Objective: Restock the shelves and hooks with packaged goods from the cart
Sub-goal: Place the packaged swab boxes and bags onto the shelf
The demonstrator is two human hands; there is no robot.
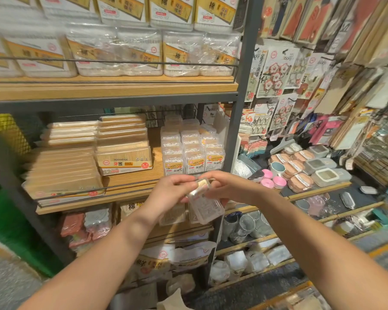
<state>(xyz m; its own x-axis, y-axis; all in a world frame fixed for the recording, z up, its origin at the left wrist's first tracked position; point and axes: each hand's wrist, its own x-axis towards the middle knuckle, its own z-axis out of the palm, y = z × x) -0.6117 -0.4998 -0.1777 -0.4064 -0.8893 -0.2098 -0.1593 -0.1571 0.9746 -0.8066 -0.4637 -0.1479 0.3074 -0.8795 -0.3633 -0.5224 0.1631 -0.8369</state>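
Before the middle shelf (130, 199) of a wooden store rack, both hands meet over one clear plastic dental floss box (205, 203). From the head camera, the left hand (168, 191) pinches the box's upper end between thumb and curled fingers, and the right hand (222, 186) grips it from the other side, fingers wrapped beneath. The box is held tilted in the air, just in front of the shelf's wire rail, below the rows of matching floss boxes (193, 153) standing on the shelf. Toothpick packs (123, 151) are stacked to their left. Cotton swab boxes (121, 54) fill the shelf above. Right of the rack, sticky hook cards (276, 72) hang above lidded containers (323, 168)
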